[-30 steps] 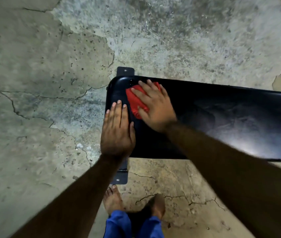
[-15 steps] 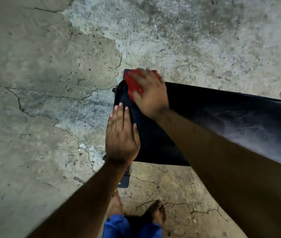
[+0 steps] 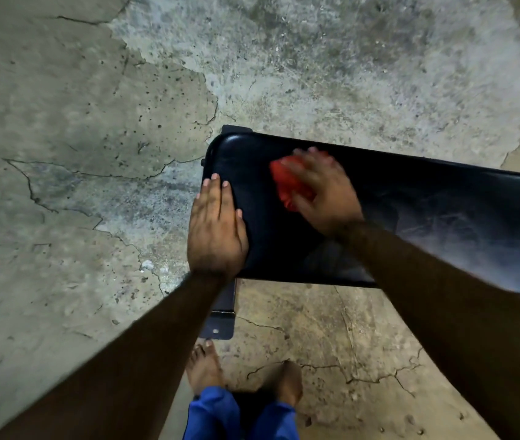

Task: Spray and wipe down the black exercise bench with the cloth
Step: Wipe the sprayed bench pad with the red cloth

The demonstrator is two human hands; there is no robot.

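Observation:
The black padded exercise bench runs from the middle of the view out to the right edge, its top showing dull smears. My left hand lies flat on the bench's left end, fingers straight and together. A bunched red cloth sits on the bench top further right. My right hand presses down on it with spread fingers and is blurred by motion. No spray bottle is in view.
The bench's metal foot plate sticks out on the floor below my left wrist. My bare feet stand just in front of it, blue trouser legs at the bottom edge. Cracked, patchy concrete floor surrounds the bench.
My right hand has swept the red cloth from the far left corner of the bench back toward the right, along its top. My left hand has stayed flat on the left end.

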